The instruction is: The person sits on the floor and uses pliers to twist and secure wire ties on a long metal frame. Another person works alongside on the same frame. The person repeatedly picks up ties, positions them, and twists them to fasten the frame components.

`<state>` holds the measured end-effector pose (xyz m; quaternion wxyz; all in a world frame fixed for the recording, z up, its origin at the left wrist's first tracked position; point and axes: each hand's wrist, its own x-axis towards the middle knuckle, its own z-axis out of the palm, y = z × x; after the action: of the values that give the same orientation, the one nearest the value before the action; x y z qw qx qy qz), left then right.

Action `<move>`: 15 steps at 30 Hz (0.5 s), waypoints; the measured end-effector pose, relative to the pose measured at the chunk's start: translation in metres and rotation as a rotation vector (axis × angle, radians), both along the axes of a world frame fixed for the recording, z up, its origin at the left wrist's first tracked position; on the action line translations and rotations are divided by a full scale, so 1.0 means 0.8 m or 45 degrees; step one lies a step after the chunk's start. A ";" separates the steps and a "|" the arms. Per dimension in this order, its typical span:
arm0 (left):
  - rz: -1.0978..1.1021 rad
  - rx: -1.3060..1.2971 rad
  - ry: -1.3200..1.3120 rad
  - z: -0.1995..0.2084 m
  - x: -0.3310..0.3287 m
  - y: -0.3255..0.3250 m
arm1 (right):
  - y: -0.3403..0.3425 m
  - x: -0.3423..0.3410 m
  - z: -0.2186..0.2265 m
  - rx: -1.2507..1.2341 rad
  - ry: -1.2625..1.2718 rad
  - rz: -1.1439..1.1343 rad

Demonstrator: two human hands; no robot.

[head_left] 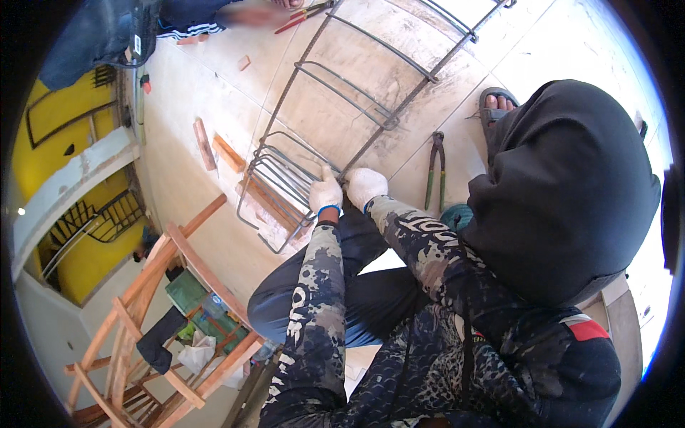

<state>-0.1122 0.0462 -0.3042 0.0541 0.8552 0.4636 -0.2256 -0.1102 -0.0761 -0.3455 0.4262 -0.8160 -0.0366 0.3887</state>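
Note:
A long rebar cage (314,43), made of ribbed bars with bent wire stirrups, runs from the upper middle down to my hands. Several stirrups (275,171) are bunched at its near end. My left hand (326,192), in a white glove, is closed on the stirrups beside the right-hand bar. Against the end of that bar, my right hand (366,187), also gloved, is curled into a fist; what lies inside its fingers is hidden. Pincers with green handles (435,171) lie on the floor to the right of my right hand.
Wood pieces (228,153) lie left of the cage on the tiled floor. At lower left stands a wooden frame (207,267) near a green crate (189,296). Red-handled pliers (291,23) lie near another person (107,36) at upper left. A person's dark-covered knee (564,192) fills the right.

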 end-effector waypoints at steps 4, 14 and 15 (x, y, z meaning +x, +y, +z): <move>-0.032 -0.029 0.022 -0.008 -0.006 0.016 | -0.005 -0.005 -0.003 0.057 -0.107 0.029; 0.106 -0.305 -0.183 -0.036 -0.033 0.055 | -0.022 -0.002 -0.018 0.290 0.532 -0.768; 0.146 -0.325 -0.199 -0.027 -0.040 0.054 | -0.022 -0.004 -0.008 0.333 0.632 -0.649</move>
<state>-0.1445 0.0892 -0.3256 0.2109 0.8285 0.4735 -0.2118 -0.1133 -0.0933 -0.3517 0.6059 -0.6184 0.2228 0.4481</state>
